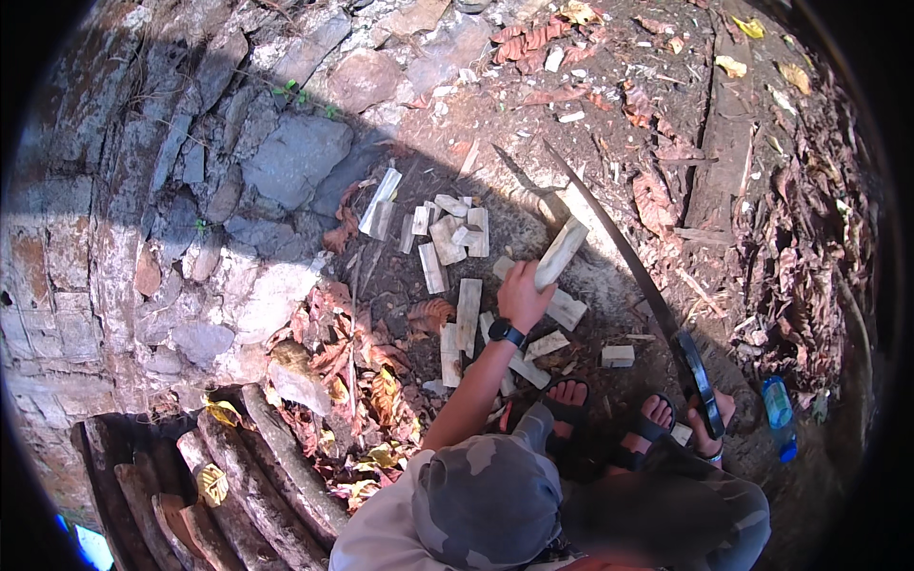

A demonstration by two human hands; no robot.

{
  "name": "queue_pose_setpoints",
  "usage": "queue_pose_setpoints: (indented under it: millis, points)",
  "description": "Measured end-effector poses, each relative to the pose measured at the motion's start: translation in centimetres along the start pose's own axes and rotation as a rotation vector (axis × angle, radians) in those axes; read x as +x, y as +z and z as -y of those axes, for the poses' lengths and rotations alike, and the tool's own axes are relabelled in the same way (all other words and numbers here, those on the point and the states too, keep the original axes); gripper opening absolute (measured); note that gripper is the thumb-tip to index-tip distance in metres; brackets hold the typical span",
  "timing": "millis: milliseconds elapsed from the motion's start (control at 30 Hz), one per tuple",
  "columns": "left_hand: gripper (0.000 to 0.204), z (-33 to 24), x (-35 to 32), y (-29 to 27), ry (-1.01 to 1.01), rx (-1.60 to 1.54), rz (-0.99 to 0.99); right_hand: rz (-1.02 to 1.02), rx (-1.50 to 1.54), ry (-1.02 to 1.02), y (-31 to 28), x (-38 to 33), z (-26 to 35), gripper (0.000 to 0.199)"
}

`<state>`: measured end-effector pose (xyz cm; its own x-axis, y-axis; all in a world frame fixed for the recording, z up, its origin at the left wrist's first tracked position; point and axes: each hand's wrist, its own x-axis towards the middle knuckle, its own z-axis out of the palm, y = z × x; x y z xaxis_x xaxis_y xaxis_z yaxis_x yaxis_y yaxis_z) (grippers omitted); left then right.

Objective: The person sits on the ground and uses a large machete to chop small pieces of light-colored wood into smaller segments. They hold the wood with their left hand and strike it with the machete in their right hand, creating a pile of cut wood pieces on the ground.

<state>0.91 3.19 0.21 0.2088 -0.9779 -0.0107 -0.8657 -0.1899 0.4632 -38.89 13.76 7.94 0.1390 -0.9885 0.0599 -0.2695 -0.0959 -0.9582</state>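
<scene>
My left hand (522,297), with a dark watch at its wrist, is wrapped round the lower end of a split piece of wood (564,251). That piece is pale and tilts up to the right. In my right hand (708,440), near my right foot, is the black handle of a machete (619,224). Its long dark blade slants up and left past the held wood, with a gap between them. Short wood blocks (447,240) lie in a loose pile beyond my left hand. More split pieces (467,314) lie around my left wrist.
A stone wall (295,162) runs along the left. Thick logs (257,476) are stacked at the lower left. Dry leaves (386,400) cover ground beside them and at the far right. A clear bottle with a blue cap (777,404) lies right of my right hand. My sandalled feet (568,395) are close by.
</scene>
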Motion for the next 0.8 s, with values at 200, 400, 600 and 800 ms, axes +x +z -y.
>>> queue_pose_setpoints:
  millis: [200,400,600,800]
  points:
    - [0.053,-0.3,0.3,0.1,-0.017,-0.01,-0.056,0.033,0.022,-0.001,0.9,0.5,-0.5,0.024]
    - [0.063,0.5,0.3,1.5,-0.046,-0.032,-0.055,0.1,-0.007,0.023,2.4,1.2,-0.3,0.022]
    - [0.086,-0.2,0.4,2.1,-0.081,0.031,-0.08,0.129,0.114,-0.117,3.2,1.9,0.8,0.023]
    - [0.087,-1.0,0.2,2.4,-0.102,0.035,-0.103,0.212,-0.057,-0.144,3.4,2.4,-0.5,0.008]
